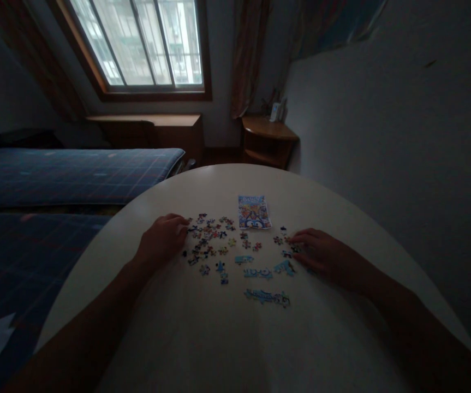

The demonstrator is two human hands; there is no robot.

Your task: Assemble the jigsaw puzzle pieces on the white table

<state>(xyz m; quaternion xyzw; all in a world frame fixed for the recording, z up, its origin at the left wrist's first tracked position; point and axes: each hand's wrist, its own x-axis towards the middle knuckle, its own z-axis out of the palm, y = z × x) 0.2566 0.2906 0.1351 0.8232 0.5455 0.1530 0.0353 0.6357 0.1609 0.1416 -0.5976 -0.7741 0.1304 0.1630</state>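
Several small jigsaw pieces (213,240) lie scattered on a round white table (219,338). A colourful reference picture (254,212) lies just beyond them. A few joined strips of pieces (266,296) sit nearer to me. My left hand (162,238) rests knuckles-up at the left edge of the scatter, fingers curled onto the pieces there. My right hand (321,255) lies at the right edge, fingers stretched toward loose pieces (288,246), fingertips touching them. The room is dim, so what the fingers hold is unclear.
A bed with a dark blue checked cover (67,174) stands left of the table. A wooden corner shelf (266,136) and a window (141,43) are at the back. A grey wall (403,136) runs along the right.
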